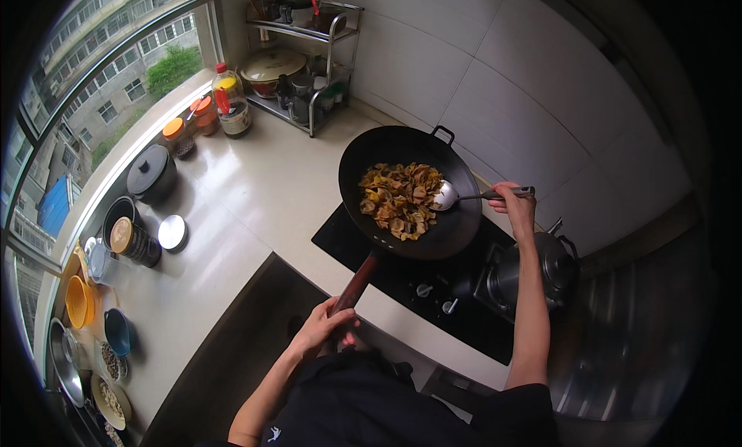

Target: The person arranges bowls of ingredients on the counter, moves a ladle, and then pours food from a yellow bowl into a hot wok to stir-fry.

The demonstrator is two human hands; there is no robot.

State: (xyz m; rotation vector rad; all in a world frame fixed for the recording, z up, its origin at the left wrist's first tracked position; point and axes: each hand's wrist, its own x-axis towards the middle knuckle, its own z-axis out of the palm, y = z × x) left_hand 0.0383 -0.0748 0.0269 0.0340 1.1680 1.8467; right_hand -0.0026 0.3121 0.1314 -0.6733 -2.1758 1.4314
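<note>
A black wok (458,232) sits over the left side of the black glass gas hob (400,279). My left hand (327,325) is closed round the end of the wok's wooden handle (358,282). In my right hand (513,203) is the handle of a metal cooking spoon (445,195), held over the wok's right rim. The spoon's bowl touches the right edge of the browned, yellowish sliced food (400,198) in the wok. What the slices are, I cannot tell. The burner under the wok is hidden.
A dark kettle (556,261) stands on the right burner. Behind, left of the wok, is a metal rack (313,32) beside a large bottle (233,108). A lidded black pot (152,174), a round lid (173,233), an orange basket (79,301) and bowls line the window side.
</note>
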